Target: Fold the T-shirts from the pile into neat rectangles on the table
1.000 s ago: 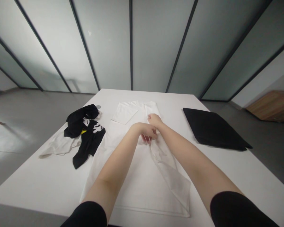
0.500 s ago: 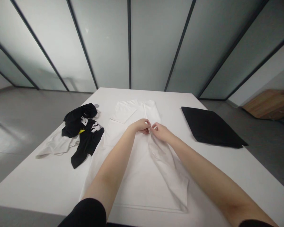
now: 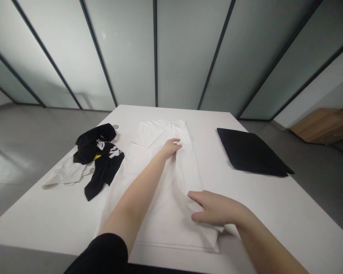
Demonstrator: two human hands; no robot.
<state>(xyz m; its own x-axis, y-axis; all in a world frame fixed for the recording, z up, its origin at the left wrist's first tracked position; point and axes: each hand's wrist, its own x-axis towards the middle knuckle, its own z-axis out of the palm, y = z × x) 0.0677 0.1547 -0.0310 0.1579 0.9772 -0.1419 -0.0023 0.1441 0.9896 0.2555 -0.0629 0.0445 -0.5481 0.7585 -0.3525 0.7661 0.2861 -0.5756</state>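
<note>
A white T-shirt (image 3: 162, 213) lies flat on the white table (image 3: 274, 217), with a square folded panel (image 3: 147, 134) at its far left and a long folded strip (image 3: 187, 167) down its middle. My left hand (image 3: 170, 148) rests flat on the shirt, its fingers at the strip's inner edge. My right hand (image 3: 214, 207) is near the shirt's lower right, fingers spread over the folded fabric, holding nothing that I can see.
A black printed garment (image 3: 103, 160) lies crumpled on a white cloth (image 3: 66, 173) at the table's left. A flat black folded item (image 3: 251, 152) sits on the right. Beyond the table stand frosted glass panels; a wooden piece (image 3: 322, 125) is far right.
My right hand has left the middle of the shirt and moved toward me and to the right. The hands are now apart, and the long fold lies flat down the shirt.
</note>
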